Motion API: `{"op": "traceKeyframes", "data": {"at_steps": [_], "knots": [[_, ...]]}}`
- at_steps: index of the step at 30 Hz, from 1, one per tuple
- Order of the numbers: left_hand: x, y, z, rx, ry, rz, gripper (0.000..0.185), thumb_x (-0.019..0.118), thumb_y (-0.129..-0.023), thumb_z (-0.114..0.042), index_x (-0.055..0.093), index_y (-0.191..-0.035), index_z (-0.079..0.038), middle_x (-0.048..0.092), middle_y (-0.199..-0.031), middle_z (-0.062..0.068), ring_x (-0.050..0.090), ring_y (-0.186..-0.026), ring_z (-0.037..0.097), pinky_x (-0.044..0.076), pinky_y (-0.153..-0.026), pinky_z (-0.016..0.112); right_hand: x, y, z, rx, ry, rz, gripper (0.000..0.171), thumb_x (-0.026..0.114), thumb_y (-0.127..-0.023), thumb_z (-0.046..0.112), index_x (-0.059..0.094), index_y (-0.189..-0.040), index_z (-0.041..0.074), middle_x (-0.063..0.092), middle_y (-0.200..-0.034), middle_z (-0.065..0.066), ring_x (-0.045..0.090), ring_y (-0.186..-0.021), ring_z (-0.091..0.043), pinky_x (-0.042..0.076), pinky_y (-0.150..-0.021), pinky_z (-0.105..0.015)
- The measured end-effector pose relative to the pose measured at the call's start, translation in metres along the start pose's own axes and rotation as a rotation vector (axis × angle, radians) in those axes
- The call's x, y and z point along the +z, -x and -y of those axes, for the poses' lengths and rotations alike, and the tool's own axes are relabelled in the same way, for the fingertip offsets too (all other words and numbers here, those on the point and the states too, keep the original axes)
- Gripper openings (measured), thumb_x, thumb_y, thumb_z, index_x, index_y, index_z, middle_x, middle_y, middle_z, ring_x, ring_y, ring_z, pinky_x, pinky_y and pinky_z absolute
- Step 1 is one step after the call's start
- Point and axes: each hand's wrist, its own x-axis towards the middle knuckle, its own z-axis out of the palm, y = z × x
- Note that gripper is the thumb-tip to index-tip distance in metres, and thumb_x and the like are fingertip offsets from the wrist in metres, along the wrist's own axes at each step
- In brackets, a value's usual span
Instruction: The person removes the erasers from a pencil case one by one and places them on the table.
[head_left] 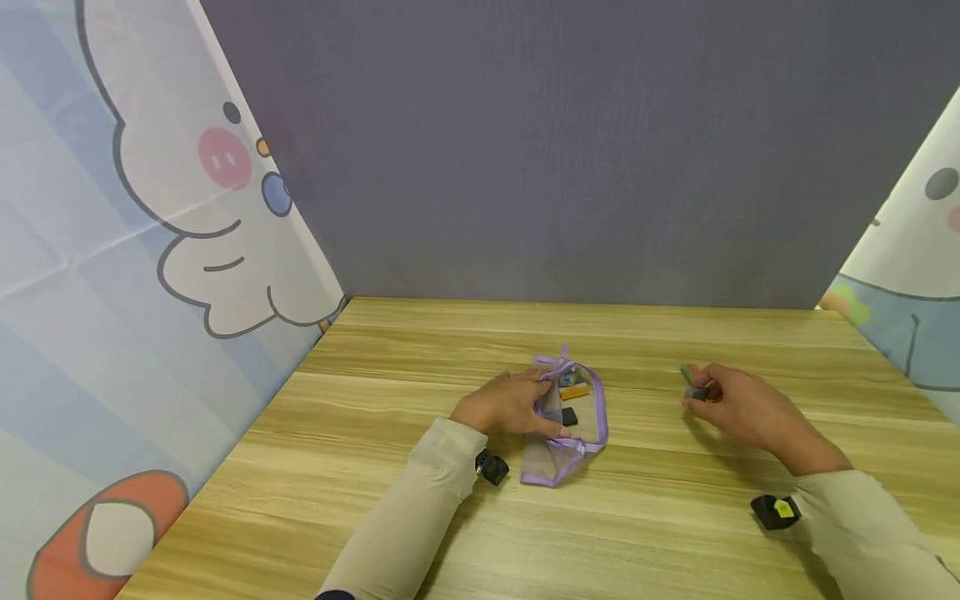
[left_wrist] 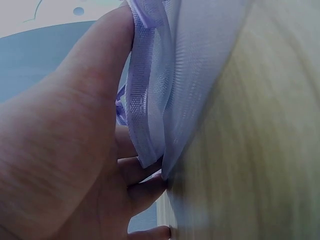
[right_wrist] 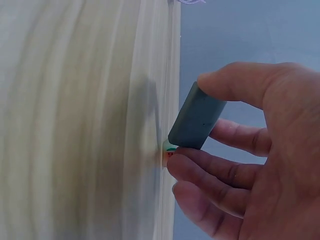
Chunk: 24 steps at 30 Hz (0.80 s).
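My left hand (head_left: 508, 402), just left of centre frame, had a pinching grip on the purple-trimmed rim of the mesh pouch (head_left: 564, 433), thumb one side and fingers the other, holding the mouth open; the left wrist view showed the mesh (left_wrist: 150, 100) bunched against my fingers (left_wrist: 142, 182). The pouch lay flat on the desk (head_left: 390, 392), mid-frame. Through the mesh I saw an orange piece (head_left: 575, 391) and a dark block (head_left: 569, 417) already inside.

Further right, well apart from the pouch, my right hand (head_left: 738, 406) held a grey-green block (right_wrist: 196, 116) between thumb and forefingers, just off the desk surface (right_wrist: 75, 125). A small bit w/ red & green marks (right_wrist: 169, 150) sat by my fingertips; couldn't tell what it was.

Step in hand, I judged: block picked up, not yet bagged. Next move would need carrying it left to the pouch mouth, w/ the left hand keeping the rim lifted so the block clears the trim and slides in.
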Motion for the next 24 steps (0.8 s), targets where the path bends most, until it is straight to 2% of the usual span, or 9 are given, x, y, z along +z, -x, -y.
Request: {"op": "traceKeyframes", "data": {"at_steps": [16, 24], "knots": [[0.0007, -0.0012, 0.0009, 0.0, -0.005, -0.002, 0.103, 0.064, -0.082, -0.074, 0.035, -0.157, -0.01, 0.021, -0.165, 0.002, 0.02, -0.15, 0.019, 0.019, -0.119, 0.051, -0.0012, 0.0007, -0.0054, 0.023, 0.005, 0.036, 0.033, 0.071, -0.094, 0.037, 0.062, -0.099, 0.005, 0.072, -0.094, -0.01, 0.067, -0.086, -0.034, 0.051, -0.07, -0.051], [0.0008, -0.0016, 0.0012, 0.008, -0.016, -0.005, 0.103, 0.063, -0.082, -0.075, 0.035, -0.156, -0.009, 0.023, -0.165, 0.003, 0.022, -0.15, 0.02, 0.02, -0.119, 0.052, 0.0013, 0.0004, -0.0061, 0.02, 0.005, 0.035, 0.041, 0.072, -0.093, 0.037, 0.064, -0.107, 0.0, 0.072, -0.096, -0.013, 0.067, -0.089, -0.036, 0.052, -0.071, -0.053]]}}
